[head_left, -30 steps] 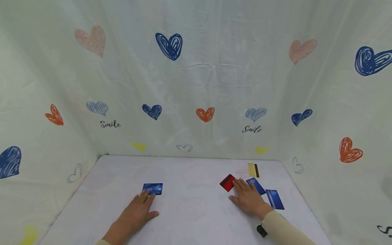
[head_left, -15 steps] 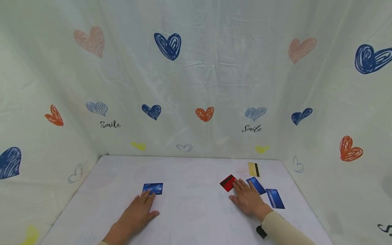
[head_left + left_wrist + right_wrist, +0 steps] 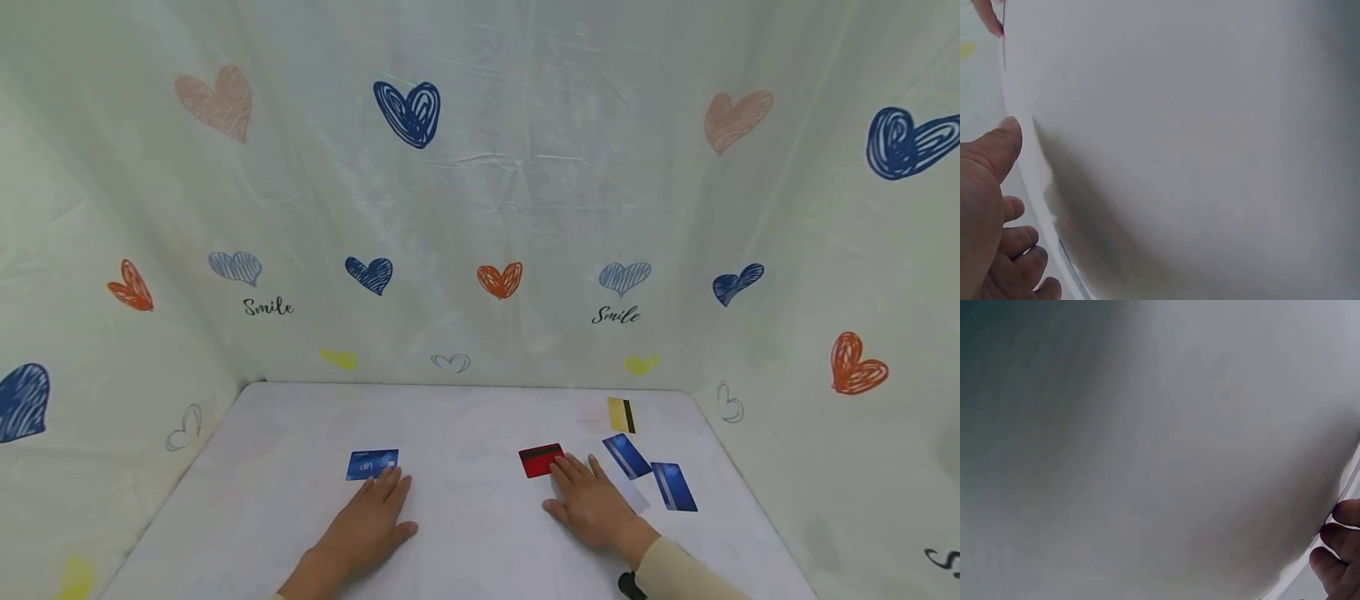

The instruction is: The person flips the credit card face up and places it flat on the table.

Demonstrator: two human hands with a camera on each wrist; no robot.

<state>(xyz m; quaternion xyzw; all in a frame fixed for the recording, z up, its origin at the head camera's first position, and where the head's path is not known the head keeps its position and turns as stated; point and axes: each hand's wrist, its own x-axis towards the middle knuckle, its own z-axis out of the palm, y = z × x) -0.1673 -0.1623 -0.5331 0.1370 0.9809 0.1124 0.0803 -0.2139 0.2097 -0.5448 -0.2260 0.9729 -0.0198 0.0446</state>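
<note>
The right hand [image 3: 592, 507] lies with fingers straight and thumb spread, its fingertips at the near right corner of a red card [image 3: 537, 460], right of the table's [image 3: 465, 542] middle. The left hand [image 3: 363, 521], likewise straight-fingered, has its fingertips over the near edge of a blue card [image 3: 367, 462] with pale lettering, set toward the table's far left corner. A yellow card [image 3: 618, 414] lies close to the far right corner; nearer the right edge are an upper striped card [image 3: 627, 456] and a lower striped card [image 3: 674, 487], both blue, corner close to corner. Only the head view shows the cards. The left wrist view gives the thumb and fingers from the palm side; the right wrist view, just some fingertips beside the pale surface.
</note>
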